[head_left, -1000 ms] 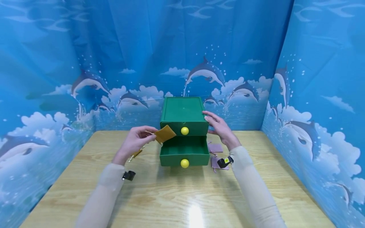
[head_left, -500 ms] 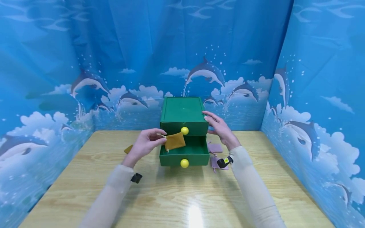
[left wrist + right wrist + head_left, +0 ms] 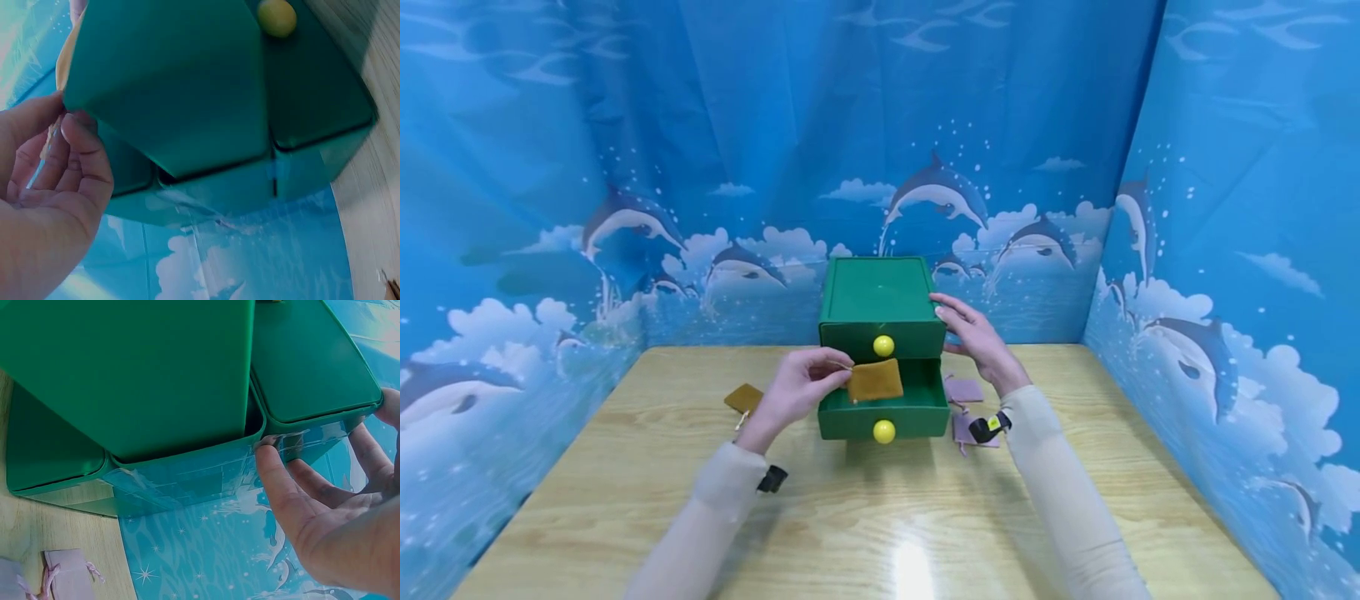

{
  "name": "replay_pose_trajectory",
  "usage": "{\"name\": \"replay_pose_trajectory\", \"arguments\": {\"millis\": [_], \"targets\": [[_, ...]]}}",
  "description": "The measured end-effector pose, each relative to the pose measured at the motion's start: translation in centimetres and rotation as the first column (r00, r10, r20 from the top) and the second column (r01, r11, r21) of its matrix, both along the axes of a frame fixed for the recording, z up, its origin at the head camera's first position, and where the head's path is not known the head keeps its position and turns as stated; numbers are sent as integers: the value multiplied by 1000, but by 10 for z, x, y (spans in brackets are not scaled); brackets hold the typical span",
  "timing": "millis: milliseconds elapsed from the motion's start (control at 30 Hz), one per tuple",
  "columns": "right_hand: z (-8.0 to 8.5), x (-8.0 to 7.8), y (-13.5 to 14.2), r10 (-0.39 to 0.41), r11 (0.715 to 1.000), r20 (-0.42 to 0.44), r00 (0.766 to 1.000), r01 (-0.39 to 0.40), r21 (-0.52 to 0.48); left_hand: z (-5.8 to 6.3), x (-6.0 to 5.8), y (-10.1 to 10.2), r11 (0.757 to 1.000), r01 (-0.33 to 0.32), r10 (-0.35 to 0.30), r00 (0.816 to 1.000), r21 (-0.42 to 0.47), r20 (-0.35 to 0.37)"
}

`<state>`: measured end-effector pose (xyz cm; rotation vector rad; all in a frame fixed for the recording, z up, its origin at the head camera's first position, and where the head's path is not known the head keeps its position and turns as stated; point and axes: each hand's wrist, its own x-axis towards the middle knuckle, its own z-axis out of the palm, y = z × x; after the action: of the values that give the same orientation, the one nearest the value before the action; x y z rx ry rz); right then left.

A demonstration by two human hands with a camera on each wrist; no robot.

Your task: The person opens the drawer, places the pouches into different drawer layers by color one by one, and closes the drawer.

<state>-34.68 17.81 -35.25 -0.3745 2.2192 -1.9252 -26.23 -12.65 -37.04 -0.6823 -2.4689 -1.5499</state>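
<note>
My left hand (image 3: 793,387) pinches a mustard drawstring pouch (image 3: 876,382) at its corded end. The pouch hangs over the pulled-out drawer (image 3: 842,424) of a green drawer cabinet (image 3: 880,289). In the left wrist view, thumb and fingertips meet on the cord, and only a strip of the pouch (image 3: 63,65) shows past the drawer wall. My right hand (image 3: 981,342) rests against the cabinet's right side, fingers extended along its upper edge. The right wrist view shows the fingertips (image 3: 267,456) touching the clear-taped side. The drawer's floor is partly hidden by the pouch.
Another mustard pouch (image 3: 744,397) lies on the wooden table (image 3: 820,517), left of the cabinet. Two lilac pouches, one farther back (image 3: 964,389) and one nearer (image 3: 973,431), lie on its right. The top drawer, with a yellow knob (image 3: 883,346), is closed. A dolphin-print curtain stands behind.
My left hand has carried the mustard pouch rightward and slightly down, from the drawer's left edge to over its opening. The right hand has stayed on the cabinet's side.
</note>
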Motion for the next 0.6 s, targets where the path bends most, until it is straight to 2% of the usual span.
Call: {"name": "replay_pose_trajectory", "arguments": {"millis": [233, 600], "targets": [[0, 3, 2, -12, 1000, -1, 1000, 12, 10, 5, 1, 16, 999, 0, -1, 1000, -42, -19], [1, 2, -1, 11, 1000, -15, 1000, -11, 3, 12, 2, 33, 989, -36, 41, 999, -147, 34]]}}
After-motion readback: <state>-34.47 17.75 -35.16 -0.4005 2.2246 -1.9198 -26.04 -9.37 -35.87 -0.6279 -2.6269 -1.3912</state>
